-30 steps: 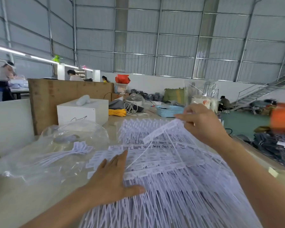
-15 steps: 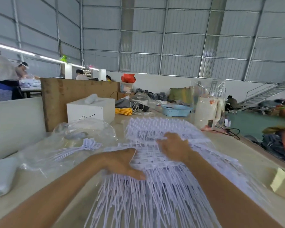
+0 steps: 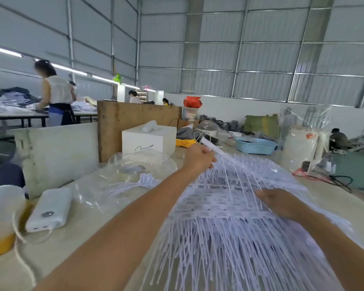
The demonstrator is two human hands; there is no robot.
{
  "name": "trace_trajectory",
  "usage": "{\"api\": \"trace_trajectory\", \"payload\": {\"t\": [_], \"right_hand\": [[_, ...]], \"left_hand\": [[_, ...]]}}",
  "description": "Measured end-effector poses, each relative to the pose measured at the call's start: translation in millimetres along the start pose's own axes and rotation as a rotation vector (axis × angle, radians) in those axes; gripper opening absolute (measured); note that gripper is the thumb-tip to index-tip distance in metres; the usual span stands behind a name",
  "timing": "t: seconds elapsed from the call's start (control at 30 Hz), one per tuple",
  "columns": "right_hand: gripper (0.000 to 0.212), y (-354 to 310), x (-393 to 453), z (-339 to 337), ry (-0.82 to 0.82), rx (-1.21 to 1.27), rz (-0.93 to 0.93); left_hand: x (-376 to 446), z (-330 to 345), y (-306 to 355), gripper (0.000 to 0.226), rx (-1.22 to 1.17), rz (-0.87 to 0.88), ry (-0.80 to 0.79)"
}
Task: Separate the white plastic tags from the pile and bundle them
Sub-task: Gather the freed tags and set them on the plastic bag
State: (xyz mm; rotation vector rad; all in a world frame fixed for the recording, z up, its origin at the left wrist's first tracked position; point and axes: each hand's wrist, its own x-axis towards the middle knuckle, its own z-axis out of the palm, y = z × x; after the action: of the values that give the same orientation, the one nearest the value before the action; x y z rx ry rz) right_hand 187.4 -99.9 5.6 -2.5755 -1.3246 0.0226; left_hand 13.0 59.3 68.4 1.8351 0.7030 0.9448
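Fingers of left hand [image 3: 199,157] grip a strip of tags [image 3: 215,149]; right hand [image 3: 278,203] presses flat on pile [image 3: 229,227].

On the surface [image 3: 97,234] the left hand [image 3: 198,158] pinches one strip of white tags [image 3: 213,147] lifted above the big pile of white plastic tags [image 3: 229,227], the right hand [image 3: 282,203] rests on the pile, and a white power bank [image 3: 49,208] lies near left.
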Motion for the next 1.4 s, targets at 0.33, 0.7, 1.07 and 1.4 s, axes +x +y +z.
{"api": "trace_trajectory", "payload": {"t": [0.33, 0.7, 1.07, 1.4], "right_hand": [[0.048, 39, -4, -39, 0.399, 0.576, 0.204], [0.042, 72, 41, 6, 0.148, 0.099, 0.308], [0.081, 86, 36, -73, 0.303, 0.604, 0.331], [0.054, 35, 4, -157, 0.428, 0.679, 0.129]], "left_hand": [[-1, -32, -29, 0.029, 0.667, -0.455, -0.553], [24, 21, -28, 0.072, 1.132, 0.012, -0.551], [40, 17, -14, 0.038, 1.029, 0.295, -0.309], [52, -31, 47, 0.027, 0.985, 0.505, -0.099]]}}
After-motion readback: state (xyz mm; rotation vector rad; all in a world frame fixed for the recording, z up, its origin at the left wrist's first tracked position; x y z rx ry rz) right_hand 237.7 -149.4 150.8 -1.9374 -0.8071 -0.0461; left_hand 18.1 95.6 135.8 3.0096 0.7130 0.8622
